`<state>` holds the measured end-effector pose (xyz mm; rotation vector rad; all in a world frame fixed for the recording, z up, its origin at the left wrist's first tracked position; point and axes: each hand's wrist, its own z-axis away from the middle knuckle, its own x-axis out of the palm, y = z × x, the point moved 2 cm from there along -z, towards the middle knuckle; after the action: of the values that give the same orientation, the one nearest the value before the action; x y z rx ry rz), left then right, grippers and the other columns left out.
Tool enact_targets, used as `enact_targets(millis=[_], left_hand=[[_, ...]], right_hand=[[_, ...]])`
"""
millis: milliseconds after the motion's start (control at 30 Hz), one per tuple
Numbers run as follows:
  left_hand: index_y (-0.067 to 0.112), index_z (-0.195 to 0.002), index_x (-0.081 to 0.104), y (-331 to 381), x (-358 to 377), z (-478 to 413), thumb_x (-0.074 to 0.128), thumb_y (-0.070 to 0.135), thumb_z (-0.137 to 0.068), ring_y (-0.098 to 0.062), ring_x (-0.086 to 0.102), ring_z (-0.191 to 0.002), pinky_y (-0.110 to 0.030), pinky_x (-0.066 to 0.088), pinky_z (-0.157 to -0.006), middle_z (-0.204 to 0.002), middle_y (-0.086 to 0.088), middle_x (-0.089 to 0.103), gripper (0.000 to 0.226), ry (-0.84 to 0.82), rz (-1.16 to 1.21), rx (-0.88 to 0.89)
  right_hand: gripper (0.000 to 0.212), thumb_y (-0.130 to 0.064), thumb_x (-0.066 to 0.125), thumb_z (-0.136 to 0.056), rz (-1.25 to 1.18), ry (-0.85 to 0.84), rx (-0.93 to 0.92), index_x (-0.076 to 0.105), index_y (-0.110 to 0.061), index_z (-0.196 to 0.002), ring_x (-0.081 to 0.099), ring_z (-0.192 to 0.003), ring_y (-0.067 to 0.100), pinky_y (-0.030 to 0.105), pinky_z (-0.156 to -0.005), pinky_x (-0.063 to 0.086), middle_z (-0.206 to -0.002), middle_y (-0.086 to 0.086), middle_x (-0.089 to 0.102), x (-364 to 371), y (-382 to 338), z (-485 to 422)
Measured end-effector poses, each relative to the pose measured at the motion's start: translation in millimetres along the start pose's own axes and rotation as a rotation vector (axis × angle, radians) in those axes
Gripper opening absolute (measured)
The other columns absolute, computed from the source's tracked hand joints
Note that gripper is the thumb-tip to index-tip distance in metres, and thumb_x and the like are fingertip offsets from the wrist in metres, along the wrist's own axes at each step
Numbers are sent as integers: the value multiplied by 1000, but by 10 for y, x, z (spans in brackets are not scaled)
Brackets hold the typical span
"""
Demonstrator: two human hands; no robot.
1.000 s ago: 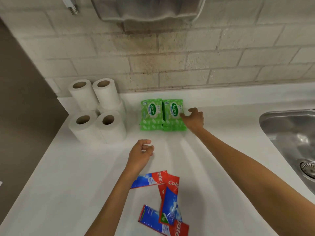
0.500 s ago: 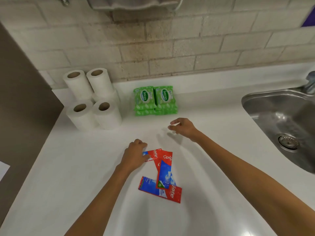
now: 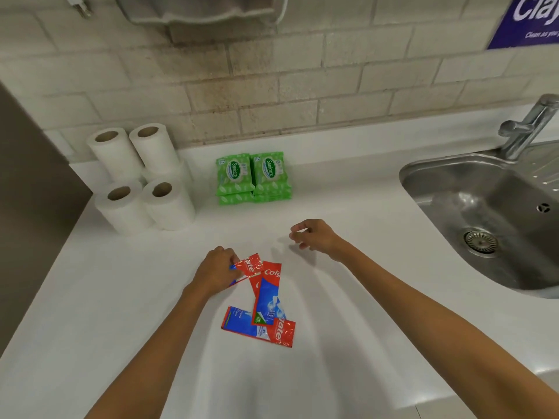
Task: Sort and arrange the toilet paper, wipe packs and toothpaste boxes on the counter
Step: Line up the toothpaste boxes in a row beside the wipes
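Three flat red-and-blue toothpaste boxes lie overlapping on the white counter (image 3: 90, 297). My left hand (image 3: 215, 271) grips the end of the top-left toothpaste box (image 3: 249, 266). A second box (image 3: 267, 297) lies lengthwise under it, and a third (image 3: 257, 326) lies crosswise nearest me. My right hand (image 3: 316, 237) hovers just right of them, fingers loosely curled, holding nothing. Several toilet paper rolls (image 3: 142, 179) stand stacked at the back left. Two stacks of green wipe packs (image 3: 253, 176) sit side by side against the wall.
A steel sink (image 3: 484, 213) with a tap (image 3: 526, 128) fills the right side. The tiled wall runs behind, with a dispenser (image 3: 205, 10) overhead and a purple sign (image 3: 529, 19) at top right. The counter's left edge drops to a dark floor.
My right hand left the wipe packs and drew back toward me. My left hand moved down onto the toothpaste boxes and took hold of the top-left one.
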<state>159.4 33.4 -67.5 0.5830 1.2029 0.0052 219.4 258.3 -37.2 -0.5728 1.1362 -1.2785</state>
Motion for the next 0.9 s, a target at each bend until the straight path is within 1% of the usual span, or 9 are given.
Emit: enact_targets(millis=[67,133,233,300,433,533,633,767,900], left_hand=[[9,-90,59,40,-25,-34,67,19,-82,-21,56,-91,-27,39,-71,-105,-14,61,15,35,46,-25],[6,-91,62,168,-89,-85,67,15,-82,-20,55,-85,-27,40,-72,-97,-11,65,14,107,140,-51],[8,-81,60,516,-175,-167,71,12,-78,-21,55,-77,-28,42,-72,-79,-8,61,12,212,415,-99],[13,-73,54,790,-201,-226,72,10,-77,-20,57,-73,-28,45,-65,-74,-8,61,18,233,631,-124],[10,-84,57,1290,-210,-439,67,7,-81,-13,58,-64,-14,46,-46,-76,-7,62,10,217,879,-83],[14,-78,58,1537,-197,-626,66,7,-82,-5,58,-55,-10,46,-43,-70,-1,61,12,207,966,-74],[15,-71,56,1680,-158,-802,68,6,-80,1,55,-42,-10,47,-44,-67,-2,61,18,210,1007,-94],[3,-92,58,1787,-80,-983,65,8,-83,1,53,-35,-15,49,-50,-67,-5,60,12,214,1054,-134],[-8,-110,56,1773,-12,-1053,57,7,-89,-12,56,-59,-23,50,-63,-87,-13,59,26,209,1076,-170]], right_hand=[[25,-19,63,-87,-20,-24,2,61,-4,-107,54,-62,9,8,-45,40,-84,4,60,-63,0,0],[29,-18,62,-88,-35,-26,0,62,0,-109,55,-63,9,9,-49,41,-87,7,62,-145,-7,-21],[31,-20,62,-88,-50,-40,-17,62,1,-111,58,-64,10,18,-59,40,-103,20,67,-262,-10,-63],[32,-22,61,-89,-81,-62,-26,63,0,-111,58,-65,10,19,-61,40,-111,21,67,-316,-13,-83],[34,-23,57,-91,-165,-104,-40,62,1,-113,60,-70,11,21,-69,46,-97,13,66,-446,-8,-149],[30,-22,60,-90,-230,-104,-52,65,2,-107,61,-72,13,23,-74,52,-93,11,66,-624,16,-219],[11,-20,61,-89,-264,-110,-54,67,-10,-88,61,-68,9,18,-65,52,-81,4,67,-804,54,-302],[13,-14,61,-89,-354,-82,-12,64,-12,-76,61,-64,10,17,-59,54,-75,4,65,-965,132,-426],[9,-9,61,-88,-424,49,65,64,-1,-89,61,-61,11,17,-51,54,-83,11,65,-1077,221,-640]])
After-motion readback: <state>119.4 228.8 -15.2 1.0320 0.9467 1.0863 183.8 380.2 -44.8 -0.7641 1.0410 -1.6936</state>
